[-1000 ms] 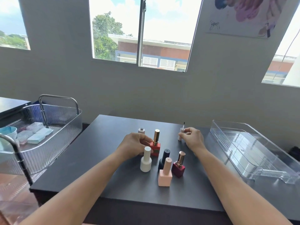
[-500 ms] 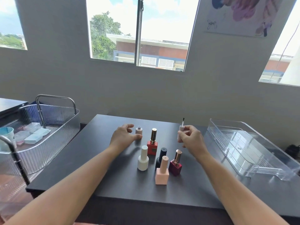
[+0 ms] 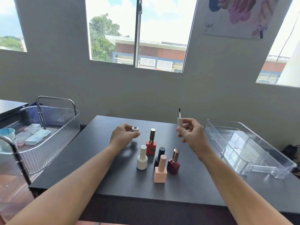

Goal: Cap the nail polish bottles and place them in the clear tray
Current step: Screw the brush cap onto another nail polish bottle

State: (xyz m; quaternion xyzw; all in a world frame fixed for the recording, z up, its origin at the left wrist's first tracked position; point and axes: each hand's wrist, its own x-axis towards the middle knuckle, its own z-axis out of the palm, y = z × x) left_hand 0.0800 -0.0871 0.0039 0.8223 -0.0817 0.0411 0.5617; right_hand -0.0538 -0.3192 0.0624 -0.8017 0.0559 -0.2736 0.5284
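Observation:
My left hand point(image 3: 122, 137) grips a small uncapped pale bottle point(image 3: 135, 129), lifted just above the dark table point(image 3: 100, 172). My right hand point(image 3: 192, 133) holds its white cap point(image 3: 179, 122) off the table, brush pointing up. Between my arms stand several capped bottles: a red one with a gold cap point(image 3: 151, 144), a white one point(image 3: 142, 158), a black one point(image 3: 159, 156), a peach one point(image 3: 160, 170) and a dark red one point(image 3: 174, 162). The clear tray point(image 3: 250, 148) lies at the right with nothing in it.
A ribbed clear cart basket point(image 3: 48, 127) with a metal handle stands left of the table, holding small boxes and a blue cup point(image 3: 7, 133). A grey wall with windows rises behind the table. A dark object point(image 3: 292, 151) lies on the floor at far right.
My left hand took hold of the uncapped bottle and lifted it off the table. My right hand raised the cap with its brush higher and to the right.

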